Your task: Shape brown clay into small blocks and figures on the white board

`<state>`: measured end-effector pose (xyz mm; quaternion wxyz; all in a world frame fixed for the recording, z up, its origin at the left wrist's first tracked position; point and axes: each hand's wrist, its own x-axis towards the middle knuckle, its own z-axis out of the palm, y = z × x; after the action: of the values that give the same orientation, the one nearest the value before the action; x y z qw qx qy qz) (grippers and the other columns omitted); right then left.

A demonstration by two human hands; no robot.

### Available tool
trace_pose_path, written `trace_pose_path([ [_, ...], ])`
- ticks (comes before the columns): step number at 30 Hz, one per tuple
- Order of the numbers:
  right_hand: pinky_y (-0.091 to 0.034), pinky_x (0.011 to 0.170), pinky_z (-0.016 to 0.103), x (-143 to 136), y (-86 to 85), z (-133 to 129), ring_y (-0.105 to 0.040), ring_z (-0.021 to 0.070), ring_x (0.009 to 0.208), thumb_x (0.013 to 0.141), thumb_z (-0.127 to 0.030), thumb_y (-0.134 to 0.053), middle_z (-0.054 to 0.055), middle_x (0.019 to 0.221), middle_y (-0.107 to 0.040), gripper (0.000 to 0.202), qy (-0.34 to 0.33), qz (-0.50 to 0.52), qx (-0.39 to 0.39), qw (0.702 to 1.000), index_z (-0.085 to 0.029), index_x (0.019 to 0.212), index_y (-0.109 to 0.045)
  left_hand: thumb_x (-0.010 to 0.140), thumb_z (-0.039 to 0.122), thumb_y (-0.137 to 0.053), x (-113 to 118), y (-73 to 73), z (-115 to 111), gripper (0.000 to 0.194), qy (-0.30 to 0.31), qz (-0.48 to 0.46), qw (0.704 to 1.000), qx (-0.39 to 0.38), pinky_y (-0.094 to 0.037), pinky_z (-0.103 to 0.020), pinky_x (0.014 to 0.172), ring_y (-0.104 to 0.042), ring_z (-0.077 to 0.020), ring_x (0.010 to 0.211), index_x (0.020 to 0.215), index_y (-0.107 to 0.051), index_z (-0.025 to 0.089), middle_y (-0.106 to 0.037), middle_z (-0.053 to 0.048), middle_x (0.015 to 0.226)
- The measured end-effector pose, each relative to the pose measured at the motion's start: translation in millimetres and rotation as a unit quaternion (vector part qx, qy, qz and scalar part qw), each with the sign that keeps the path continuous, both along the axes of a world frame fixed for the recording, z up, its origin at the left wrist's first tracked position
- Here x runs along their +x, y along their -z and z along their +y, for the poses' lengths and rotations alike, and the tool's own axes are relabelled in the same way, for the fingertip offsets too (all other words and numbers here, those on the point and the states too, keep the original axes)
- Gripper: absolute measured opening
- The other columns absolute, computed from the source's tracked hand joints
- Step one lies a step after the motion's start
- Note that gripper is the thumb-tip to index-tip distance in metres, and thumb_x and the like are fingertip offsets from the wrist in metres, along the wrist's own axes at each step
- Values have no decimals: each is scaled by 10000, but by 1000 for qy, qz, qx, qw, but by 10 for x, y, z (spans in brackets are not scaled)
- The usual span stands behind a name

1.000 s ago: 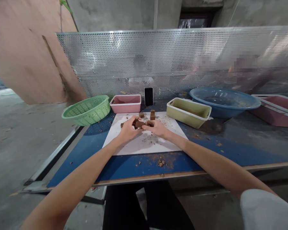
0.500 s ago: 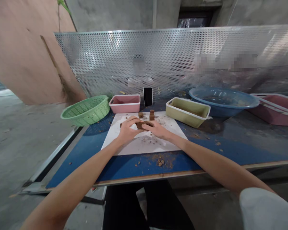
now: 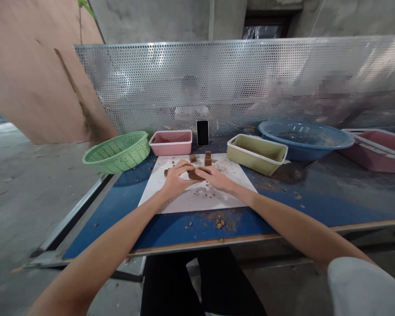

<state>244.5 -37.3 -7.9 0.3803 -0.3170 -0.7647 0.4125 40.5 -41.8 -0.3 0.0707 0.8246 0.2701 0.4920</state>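
Over the middle of a white board (image 3: 171, 202), a brown block (image 3: 194, 174) is held between both hands. My left hand (image 3: 177, 179) grips its left side, thumb and fingers bent around it. On the other side, my right hand (image 3: 213, 177) has its thumb and fingers pressed on the block. Just behind the hands, a small brown piece (image 3: 192, 158) and a taller brown piece (image 3: 208, 159) rest on the board. Another brown lump (image 3: 166, 173) lies left of my left hand. Brown crumbs are scattered over the board.
Behind the board are a pink basket (image 3: 171, 148), a phone (image 3: 202, 133) standing upright and a yellow-green basket (image 3: 255, 159). A green basket (image 3: 118, 153) sits left; a blue basin (image 3: 306, 142) and dark pink baskets (image 3: 378, 153) sit right. Crumbs lie near the table's front edge.
The brown block has tilted or shifted very slightly between my hands. Both hands keep their hold in nearly the same place.
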Motion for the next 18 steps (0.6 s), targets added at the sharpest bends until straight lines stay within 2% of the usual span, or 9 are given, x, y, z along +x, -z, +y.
trace_pose_path([
  [7, -439, 717, 336, 10, -23, 22, -557, 198, 786, 983, -680, -521, 38, 835, -630, 506, 4, -29, 24, 999, -207, 901, -682, 789, 419, -886, 11, -18, -24, 312, 0, -7, 1000, -20, -560, -374, 838, -680, -222, 911, 965, -775, 187, -732, -76, 963],
  [13, -481, 765, 374, 28, 48, 41, -587, 225, 855, 982, -727, -482, 70, 909, -658, 548, 1, 26, -45, 999, -216, 953, -678, 790, 384, -887, -18, -7, -7, 308, -3, -3, 1000, -19, -558, -377, 851, -683, -223, 924, 985, -763, 180, -734, -84, 988],
  [18, -421, 718, 340, 26, 36, 17, -506, 186, 772, 934, -659, -622, 19, 828, -563, 458, 21, -27, 31, 999, -208, 866, -585, 814, 370, -852, -42, -34, 2, 260, -10, -8, 999, -37, -556, -389, 874, -682, -227, 930, 979, -759, 191, -735, -77, 986],
])
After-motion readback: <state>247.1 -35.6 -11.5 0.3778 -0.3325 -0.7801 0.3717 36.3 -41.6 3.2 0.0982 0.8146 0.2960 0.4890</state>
